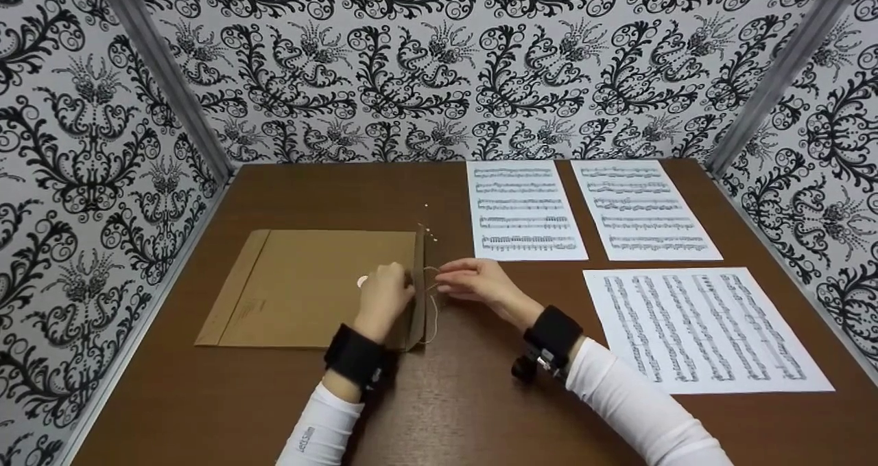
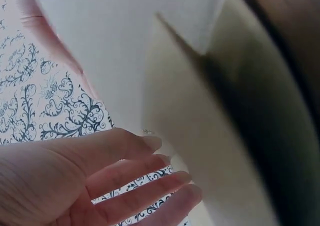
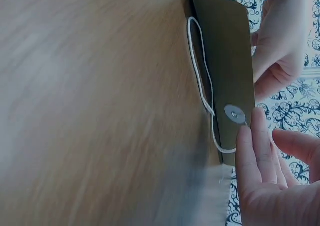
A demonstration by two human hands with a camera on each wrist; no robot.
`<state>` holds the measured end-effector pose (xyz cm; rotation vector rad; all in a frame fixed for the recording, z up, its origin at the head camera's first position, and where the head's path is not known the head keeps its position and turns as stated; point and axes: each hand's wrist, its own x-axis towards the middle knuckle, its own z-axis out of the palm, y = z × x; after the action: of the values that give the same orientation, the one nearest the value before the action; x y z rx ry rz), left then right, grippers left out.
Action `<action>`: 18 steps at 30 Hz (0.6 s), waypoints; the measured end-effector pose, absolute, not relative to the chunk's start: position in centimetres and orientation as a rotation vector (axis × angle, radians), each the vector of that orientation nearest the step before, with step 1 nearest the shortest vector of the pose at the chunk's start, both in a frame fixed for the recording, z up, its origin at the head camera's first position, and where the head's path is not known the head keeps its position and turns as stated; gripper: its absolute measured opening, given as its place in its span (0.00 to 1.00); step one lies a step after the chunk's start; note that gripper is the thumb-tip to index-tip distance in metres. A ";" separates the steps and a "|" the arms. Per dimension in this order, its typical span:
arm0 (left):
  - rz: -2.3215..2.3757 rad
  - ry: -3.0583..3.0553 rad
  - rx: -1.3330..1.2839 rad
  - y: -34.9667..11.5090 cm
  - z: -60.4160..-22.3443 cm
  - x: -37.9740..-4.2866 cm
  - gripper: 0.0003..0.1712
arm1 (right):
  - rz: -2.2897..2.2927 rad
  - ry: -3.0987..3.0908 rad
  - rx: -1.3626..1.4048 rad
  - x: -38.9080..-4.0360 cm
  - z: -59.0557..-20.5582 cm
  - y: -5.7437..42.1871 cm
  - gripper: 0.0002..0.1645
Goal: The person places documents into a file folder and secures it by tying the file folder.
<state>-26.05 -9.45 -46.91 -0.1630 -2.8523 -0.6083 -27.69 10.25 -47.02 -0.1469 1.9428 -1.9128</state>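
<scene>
A flat brown envelope (image 1: 309, 274) lies on the table, its narrow flap (image 3: 225, 46) raised at the right end. On the flap's outer side is a round white button (image 3: 235, 114), with a looped white string (image 3: 200, 81) beside it. A second white disc (image 1: 362, 282) shows on the envelope's face. From the envelope side, my left hand (image 1: 385, 291) rests its bent fingers against the flap's back. Facing it, my right hand (image 1: 483, 284) has straight fingertips at the button and string, its thumb held apart. In the left wrist view, the flap partly hides my right hand.
Three printed music sheets lie to the right: one at the back (image 1: 525, 212), one beside it (image 1: 645, 208), one turned sideways in front (image 1: 706, 329). Small white specks (image 1: 431, 233) lie near the flap. Patterned walls (image 1: 439, 68) bound the brown table (image 1: 453, 411).
</scene>
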 end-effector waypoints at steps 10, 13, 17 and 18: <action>-0.671 -2.874 -0.164 -8.8 -46.1 -25.7 0.12 | -1.852 2.024 -0.202 -27.5 -46.4 14.2 0.27; -0.706 -2.868 -0.192 -8.6 -45.5 -25.3 0.11 | -1.831 2.051 -0.194 -27.4 -46.2 15.7 0.28; -0.722 -2.851 -0.251 -8.0 -44.7 -24.7 0.10 | -1.781 2.121 -0.177 -27.1 -45.9 17.9 0.30; -0.721 -2.848 -0.260 -7.9 -44.5 -24.6 0.11 | -1.769 2.138 -0.174 -27.0 -45.9 18.5 0.30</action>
<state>-24.57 -7.89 -44.52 -0.2604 -2.8484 -0.7205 -27.01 18.50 -45.85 -0.1743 2.1376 -1.7685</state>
